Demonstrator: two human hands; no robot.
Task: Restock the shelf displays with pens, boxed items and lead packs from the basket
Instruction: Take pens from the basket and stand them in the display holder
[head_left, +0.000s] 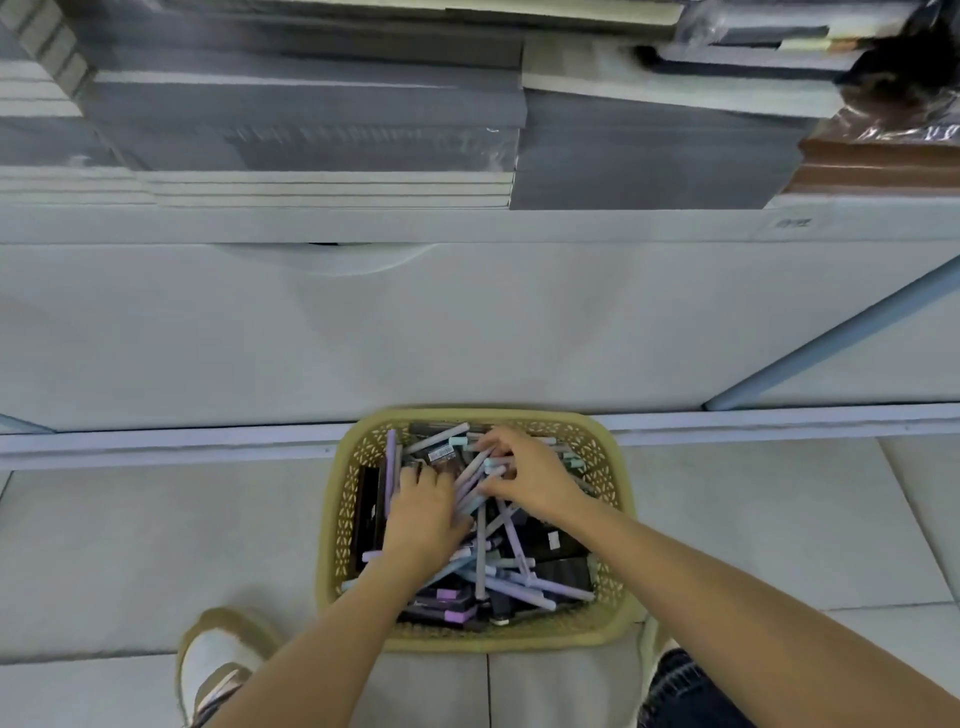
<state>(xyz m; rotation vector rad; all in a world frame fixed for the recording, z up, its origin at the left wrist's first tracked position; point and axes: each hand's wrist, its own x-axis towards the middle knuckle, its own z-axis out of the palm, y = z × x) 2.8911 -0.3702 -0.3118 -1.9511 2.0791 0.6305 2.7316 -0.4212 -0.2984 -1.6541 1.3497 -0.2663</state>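
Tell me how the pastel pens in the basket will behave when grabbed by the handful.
The pens look stiff, thin and probably light. They lie crisscrossed over dark boxes, so a handful will likely snag and drag neighbours along. Their round, smooth barrels may slip or roll from the right hand and left hand; the basket should catch strays.

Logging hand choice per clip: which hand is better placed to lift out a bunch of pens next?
Probably the right hand: its fingers already curl around several pens in the basket. The left hand lies flat on the pile.
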